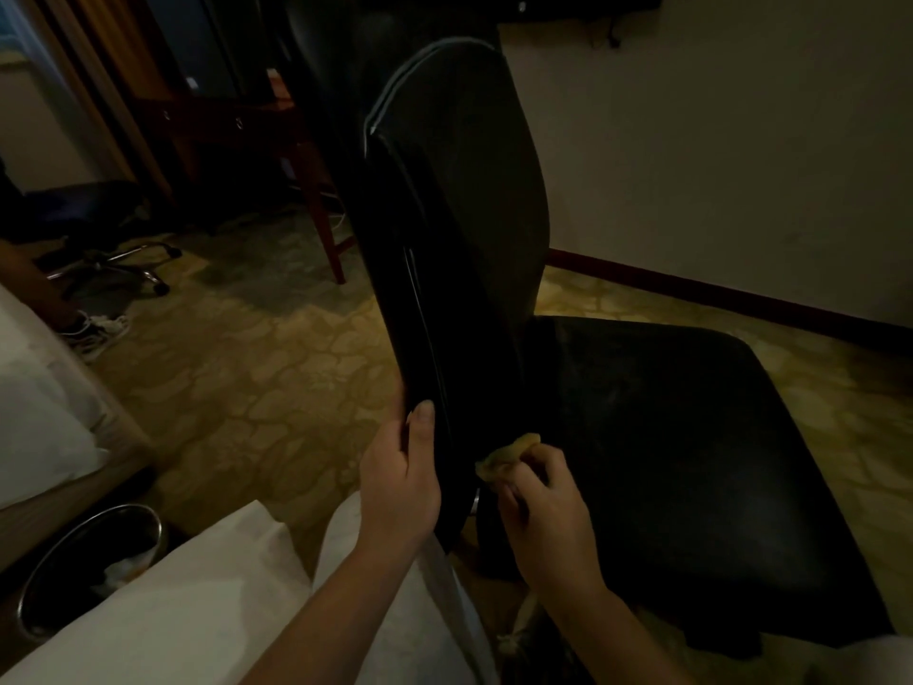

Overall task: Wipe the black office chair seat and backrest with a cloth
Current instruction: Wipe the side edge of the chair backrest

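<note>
Head view puts us close beside the chair, so we see the backrest [459, 229] almost edge-on. Its long axis rises from our hands near the bottom of the picture to its rounded top further off. Its padded face is turned right, toward the seat [667, 462], which spreads out flat on that side above the patterned carpet [257, 368].

Our left hand [400, 487] grips the near lower edge of the backrest, thumb laid up along the edge and fingers wrapped round it. Our right hand [543, 516] holds a bunched yellowish cloth [504, 454], fingers curled on it, pressing it into the corner where backrest and seat meet.

At lower left a round metal bin [74, 575] stands on the floor beside a bed [39, 412]. Something pale and crumpled lies inside, and in this dim light we cannot tell what.

The seat hides the chair's base, and the backrest hides the tips of our left fingers. Far left we make out another chair's wheeled base [113, 269], with everything above it lost in shadow.
</note>
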A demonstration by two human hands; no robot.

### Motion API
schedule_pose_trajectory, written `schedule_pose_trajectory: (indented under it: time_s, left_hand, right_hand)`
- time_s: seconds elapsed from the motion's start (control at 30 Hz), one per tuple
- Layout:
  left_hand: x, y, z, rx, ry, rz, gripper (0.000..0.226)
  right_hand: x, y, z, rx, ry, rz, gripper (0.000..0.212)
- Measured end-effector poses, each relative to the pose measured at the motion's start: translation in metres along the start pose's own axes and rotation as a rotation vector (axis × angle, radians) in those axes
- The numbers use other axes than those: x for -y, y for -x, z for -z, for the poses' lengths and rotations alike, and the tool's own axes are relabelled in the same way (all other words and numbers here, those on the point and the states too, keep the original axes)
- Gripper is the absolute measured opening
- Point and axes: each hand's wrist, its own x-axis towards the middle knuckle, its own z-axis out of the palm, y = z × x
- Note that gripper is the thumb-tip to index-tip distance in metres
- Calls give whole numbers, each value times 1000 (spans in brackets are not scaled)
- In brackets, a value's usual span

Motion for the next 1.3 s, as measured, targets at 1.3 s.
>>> schedule_pose_trajectory:
  time_s: [1.3]
  left_hand:
    - [-8, 2, 0, -3, -3, 34, 37]
  right_hand:
    - [5, 3, -9, -103, 22, -30, 31]
